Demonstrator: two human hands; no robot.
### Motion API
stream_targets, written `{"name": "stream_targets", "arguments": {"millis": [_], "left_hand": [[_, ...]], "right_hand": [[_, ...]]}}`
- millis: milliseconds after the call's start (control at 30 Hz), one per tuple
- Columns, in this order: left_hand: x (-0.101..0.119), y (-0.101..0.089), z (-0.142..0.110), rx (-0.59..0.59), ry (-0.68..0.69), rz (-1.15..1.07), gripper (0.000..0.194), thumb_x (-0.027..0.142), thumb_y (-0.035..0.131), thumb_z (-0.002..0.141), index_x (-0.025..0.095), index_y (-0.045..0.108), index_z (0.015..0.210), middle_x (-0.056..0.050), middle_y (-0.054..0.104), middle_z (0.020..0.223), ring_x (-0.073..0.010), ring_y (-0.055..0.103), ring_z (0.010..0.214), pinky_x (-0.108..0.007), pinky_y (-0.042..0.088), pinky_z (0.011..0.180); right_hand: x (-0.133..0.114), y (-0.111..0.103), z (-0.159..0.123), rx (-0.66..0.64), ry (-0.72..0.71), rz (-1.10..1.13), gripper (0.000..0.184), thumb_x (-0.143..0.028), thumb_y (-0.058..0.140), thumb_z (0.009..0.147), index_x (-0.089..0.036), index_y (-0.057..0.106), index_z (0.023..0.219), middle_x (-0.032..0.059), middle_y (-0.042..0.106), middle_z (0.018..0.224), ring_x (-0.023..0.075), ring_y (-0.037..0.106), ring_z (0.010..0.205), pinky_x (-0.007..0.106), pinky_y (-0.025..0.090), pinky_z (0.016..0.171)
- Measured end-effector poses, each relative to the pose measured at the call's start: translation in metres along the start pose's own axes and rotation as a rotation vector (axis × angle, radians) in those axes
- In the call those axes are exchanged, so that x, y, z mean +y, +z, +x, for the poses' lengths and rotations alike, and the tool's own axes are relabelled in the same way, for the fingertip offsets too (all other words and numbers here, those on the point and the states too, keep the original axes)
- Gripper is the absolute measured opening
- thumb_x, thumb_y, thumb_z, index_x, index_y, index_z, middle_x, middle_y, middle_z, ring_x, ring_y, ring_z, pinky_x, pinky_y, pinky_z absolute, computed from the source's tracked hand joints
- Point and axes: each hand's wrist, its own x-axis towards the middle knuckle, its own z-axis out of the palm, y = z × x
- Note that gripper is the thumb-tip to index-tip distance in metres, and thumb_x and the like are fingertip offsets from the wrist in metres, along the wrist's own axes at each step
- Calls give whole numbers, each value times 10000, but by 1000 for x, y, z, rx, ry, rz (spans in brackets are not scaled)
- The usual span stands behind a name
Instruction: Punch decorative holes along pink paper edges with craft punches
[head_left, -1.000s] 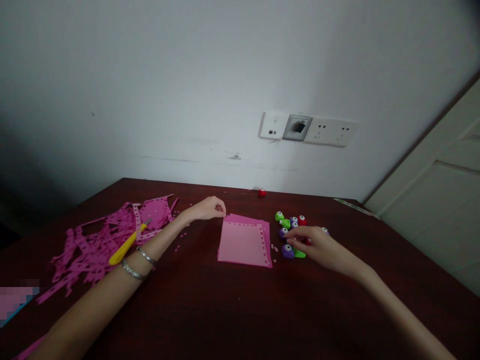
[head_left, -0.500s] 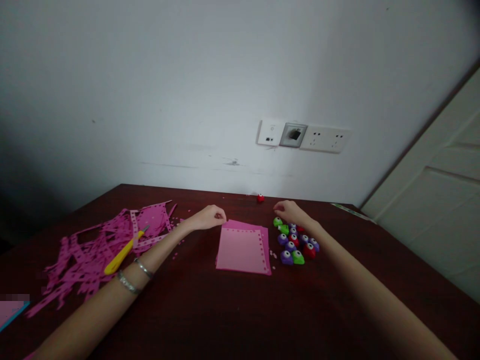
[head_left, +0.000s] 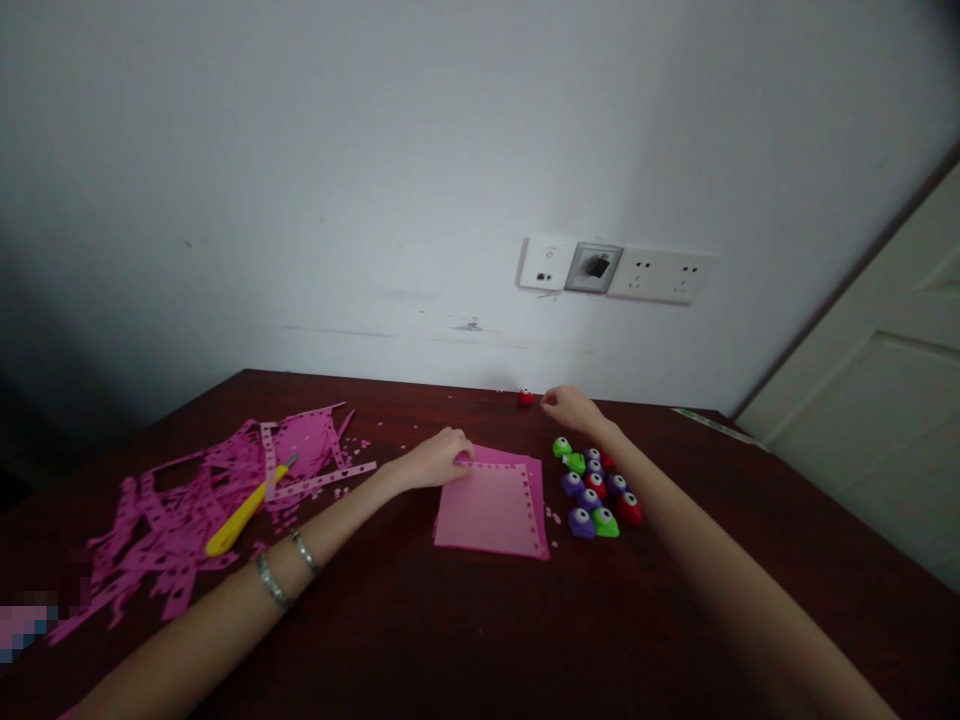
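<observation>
My left hand [head_left: 439, 459] rests at the upper left corner of a stack of pink paper sheets [head_left: 486, 510], its thumb and bent fingers a little apart over the top sheet. Holes run along that sheet's upper and right edges. Near the wall, my right hand [head_left: 571, 409] has its fingers curled together with nothing visible in them. Just left of its fingertips sits a small red craft punch with an eye on it [head_left: 526, 398], with a narrow gap between them. Below my right wrist stands a group of several similar purple, green and red punches [head_left: 592, 487].
Pink punched paper strips [head_left: 180, 510] lie heaped at the left, with a yellow-handled craft knife [head_left: 241, 520] on top. Tiny pink cutouts [head_left: 553, 516] are scattered about. Behind the dark red table [head_left: 480, 640] is a wall with sockets [head_left: 660, 275]; a white door [head_left: 885, 400] stands right.
My left hand has moved right and slightly down onto the paper's corner, and its fingers have parted. My right hand has moved up and left, closer to the lone red punch.
</observation>
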Motion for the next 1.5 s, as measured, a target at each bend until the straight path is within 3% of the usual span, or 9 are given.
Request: {"name": "stream_targets", "arguments": {"millis": [233, 433, 600, 767, 933, 1067, 1200, 1333, 1500], "left_hand": [[11, 2, 27, -61, 36, 145, 186, 280, 632, 684, 145, 619, 812, -47, 577, 803, -169, 521, 766, -270, 389, 689], [20, -7, 44, -222, -68, 180, 191, 260, 668, 619, 161, 617, 774, -17, 604, 736, -130, 521, 622, -226, 363, 550], [16, -8, 50, -276, -129, 119, 179, 297, 688, 576, 155, 626, 665, -4, 584, 594, -132, 511, 540, -238, 356, 506], [10, -7, 48, -256, -206, -37, 57, 197, 621, 590, 145, 640, 601, 8, 584, 558, -119, 521, 550, -217, 351, 492], [10, -9, 35, -197, -240, -104, 111, 206, 594, 630, 134, 659, 683, -7, 613, 624, -125, 538, 588, -215, 368, 507], [26, -7, 25, -32, 63, -11, 171, 190, 583, 696, 149, 635, 854, -44, 633, 869, -157, 558, 801, -250, 422, 697], [46, 2, 24, -88, 395, 136, 241, 106, 519, 762, 172, 590, 982, -59, 597, 1021, -174, 493, 990, -280, 384, 846], [58, 13, 38, -143, 483, 281, 200, 179, 522, 803, 162, 590, 991, -66, 594, 956, -181, 491, 932, -287, 381, 819], [65, 21, 62, -236, 453, 392, 293, 392, 607, 743, 168, 633, 929, -71, 579, 863, -200, 475, 821, -293, 381, 703]], "right_hand": [[12, 2, 23, -28, 5, 12, 231, -145, 515, 765, -111, 677, 926, 131, 674, 916, 198, 614, 818, 226, 420, 659], [19, 13, 54, -141, 51, 74, 500, -96, 585, 687, -122, 538, 1184, 135, 648, 1008, 158, 624, 652, 203, 460, 501], [19, 25, 70, -189, 67, 115, 541, -122, 632, 662, -157, 523, 1191, 129, 628, 1048, 161, 624, 661, 189, 479, 456], [18, 32, 80, -206, 75, 154, 476, -125, 635, 677, -170, 556, 1144, 108, 618, 1081, 163, 622, 725, 166, 493, 456], [20, 36, 86, -198, 77, 176, 430, -121, 635, 687, -159, 574, 1112, 101, 621, 1081, 160, 618, 742, 154, 494, 449], [20, 37, 88, -170, 77, 168, 384, -154, 666, 684, -139, 600, 1062, 105, 649, 1009, 142, 617, 680, 159, 484, 449], [19, 36, 86, -116, 60, 142, 321, -213, 714, 656, -130, 643, 958, 83, 682, 845, 131, 614, 615, 173, 468, 477], [22, 29, 78, -36, 30, 125, 264, -243, 698, 666, -137, 659, 905, 74, 682, 792, 143, 618, 626, 192, 444, 524], [30, 18, 56, 19, -16, 152, 257, -236, 678, 668, -132, 658, 902, 76, 679, 800, 138, 600, 616, 200, 418, 528]]}}
